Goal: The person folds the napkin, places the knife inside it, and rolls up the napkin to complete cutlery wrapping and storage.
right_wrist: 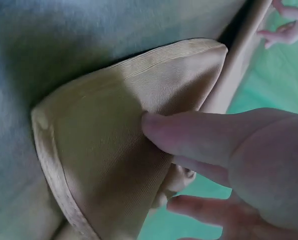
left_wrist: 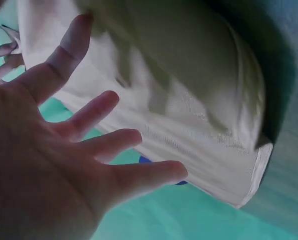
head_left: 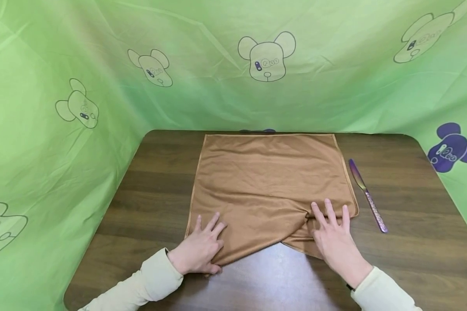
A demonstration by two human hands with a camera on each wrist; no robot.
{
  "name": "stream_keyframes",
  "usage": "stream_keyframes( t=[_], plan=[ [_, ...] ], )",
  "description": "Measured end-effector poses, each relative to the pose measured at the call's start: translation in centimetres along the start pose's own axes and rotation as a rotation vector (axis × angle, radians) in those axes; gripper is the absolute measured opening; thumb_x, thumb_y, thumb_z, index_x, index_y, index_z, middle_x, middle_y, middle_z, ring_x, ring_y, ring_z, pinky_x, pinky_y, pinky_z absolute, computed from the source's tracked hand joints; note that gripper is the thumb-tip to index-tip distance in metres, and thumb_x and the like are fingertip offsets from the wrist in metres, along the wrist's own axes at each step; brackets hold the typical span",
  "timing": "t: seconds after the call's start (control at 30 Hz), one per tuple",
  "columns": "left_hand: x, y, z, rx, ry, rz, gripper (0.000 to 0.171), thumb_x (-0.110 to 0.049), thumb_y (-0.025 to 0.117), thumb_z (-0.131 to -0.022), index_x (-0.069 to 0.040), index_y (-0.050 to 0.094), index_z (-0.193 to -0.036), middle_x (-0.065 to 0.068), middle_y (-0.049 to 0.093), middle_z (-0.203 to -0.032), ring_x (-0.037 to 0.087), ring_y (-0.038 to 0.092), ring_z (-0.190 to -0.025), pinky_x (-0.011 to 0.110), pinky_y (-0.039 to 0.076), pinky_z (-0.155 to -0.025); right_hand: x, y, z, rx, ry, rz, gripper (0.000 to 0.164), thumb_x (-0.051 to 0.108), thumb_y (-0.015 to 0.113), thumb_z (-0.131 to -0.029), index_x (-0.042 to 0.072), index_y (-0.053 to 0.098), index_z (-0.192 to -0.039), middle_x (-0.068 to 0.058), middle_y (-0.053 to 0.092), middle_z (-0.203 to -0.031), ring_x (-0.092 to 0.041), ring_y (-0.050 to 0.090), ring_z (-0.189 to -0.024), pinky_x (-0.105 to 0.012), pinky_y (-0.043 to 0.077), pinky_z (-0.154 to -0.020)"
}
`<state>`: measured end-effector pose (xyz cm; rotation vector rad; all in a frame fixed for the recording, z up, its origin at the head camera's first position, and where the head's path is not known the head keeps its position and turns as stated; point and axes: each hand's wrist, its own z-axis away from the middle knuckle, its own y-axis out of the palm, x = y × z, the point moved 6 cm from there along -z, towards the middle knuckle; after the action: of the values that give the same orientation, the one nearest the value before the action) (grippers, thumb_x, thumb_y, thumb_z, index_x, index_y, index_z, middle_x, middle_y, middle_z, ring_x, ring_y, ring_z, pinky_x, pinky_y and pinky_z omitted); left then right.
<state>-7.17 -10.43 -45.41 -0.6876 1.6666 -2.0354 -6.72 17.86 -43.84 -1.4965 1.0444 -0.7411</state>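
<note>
A brown cloth (head_left: 264, 177) with stitched edges lies on the table, its front part bunched and partly turned over toward the right. My left hand (head_left: 198, 250) is at the cloth's front left corner, fingers spread. In the left wrist view those fingers (left_wrist: 96, 112) stretch straight over the fabric. The right hand (head_left: 336, 242) rests on the cloth's front right part with fingers spread. In the right wrist view its thumb (right_wrist: 183, 132) touches a flap of the cloth (right_wrist: 94, 125) that hangs in a rounded corner. Some fingertips are hidden there.
A purple table knife (head_left: 366, 194) with a glittery handle lies just right of the cloth. Beneath everything is a dark wooden table (head_left: 148, 207) with rounded corners. Green sheets (head_left: 202, 77) printed with bear heads surround its back and sides.
</note>
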Motion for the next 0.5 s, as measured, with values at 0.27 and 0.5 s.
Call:
stream_keyframes(
  t=[0.27, 0.5],
  plan=[
    [1.8, -1.3, 0.6, -0.028, 0.016, 0.146, 0.007, -0.022, 0.068, -0.070, -0.020, 0.062, -0.069, 0.015, 0.050, -0.137, 0.044, 0.036, -0.138, 0.075, 0.034, -0.095, -2.6, -1.4, 0.0, 0.132, 0.090, -0.075, 0.020, 0.002, 0.071, -0.065, 0.012, 0.074, -0.082, -0.027, 0.046, -0.141, -0.055, 0.027, -0.135, -0.079, 0.007, -0.103],
    [3.6, -3.3, 2.0, 0.156, -0.032, 0.535, 0.021, -0.032, 0.068, -0.082, -0.030, 0.058, -0.064, 0.010, 0.047, -0.144, 0.043, 0.028, -0.143, 0.071, 0.018, -0.108, -4.9, -3.2, 1.8, 0.176, 0.088, -0.109, 0.023, 0.002, 0.073, -0.061, 0.021, 0.061, -0.056, -0.023, 0.061, -0.125, -0.052, 0.036, -0.126, -0.080, 0.013, -0.097]
  ],
)
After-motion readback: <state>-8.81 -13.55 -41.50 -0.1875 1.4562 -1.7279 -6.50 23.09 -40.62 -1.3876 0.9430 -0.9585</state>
